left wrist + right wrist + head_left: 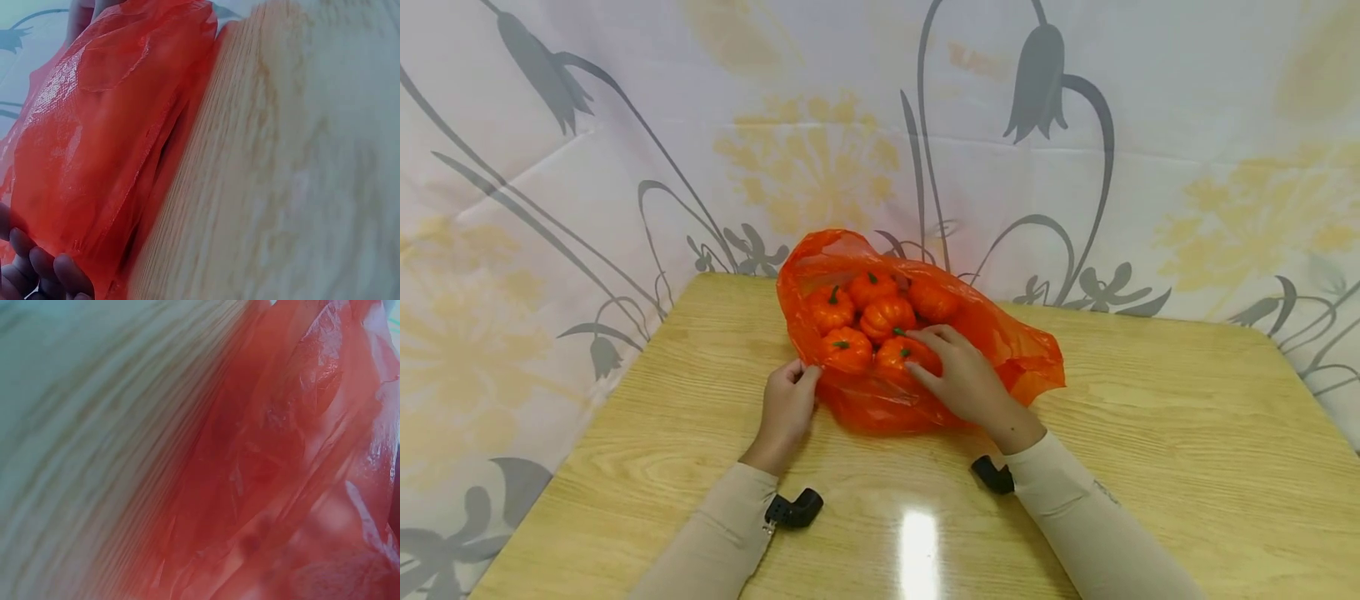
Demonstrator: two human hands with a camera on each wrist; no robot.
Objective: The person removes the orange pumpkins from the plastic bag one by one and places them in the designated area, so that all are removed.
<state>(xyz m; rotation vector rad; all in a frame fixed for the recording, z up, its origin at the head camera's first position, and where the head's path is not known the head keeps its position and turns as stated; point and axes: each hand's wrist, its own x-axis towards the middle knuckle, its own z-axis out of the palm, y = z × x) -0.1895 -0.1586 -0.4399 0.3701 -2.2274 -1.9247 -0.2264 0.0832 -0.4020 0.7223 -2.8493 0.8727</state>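
An orange plastic bag [1022, 354] lies on its side on the table, its mouth toward me. Several small orange pumpkins with green stems sit in it, such as the front-left pumpkin [846, 350]. My left hand [786, 408] pinches the bag's left rim between thumb and fingers; its curled fingertips [40, 262] show against the plastic in the left wrist view. Inside the mouth, my right hand [966, 375] is over the front-right pumpkin [895, 358], thumb and fingers spread and touching its top. The right wrist view shows the bag's film [250, 462], with the fingers hidden.
A wooden table [1157, 433] lies under the bag. Behind it hangs a pale cloth [850, 75] printed with grey and yellow flowers. Black camera mounts [796, 508] sit at both wrists above the tabletop.
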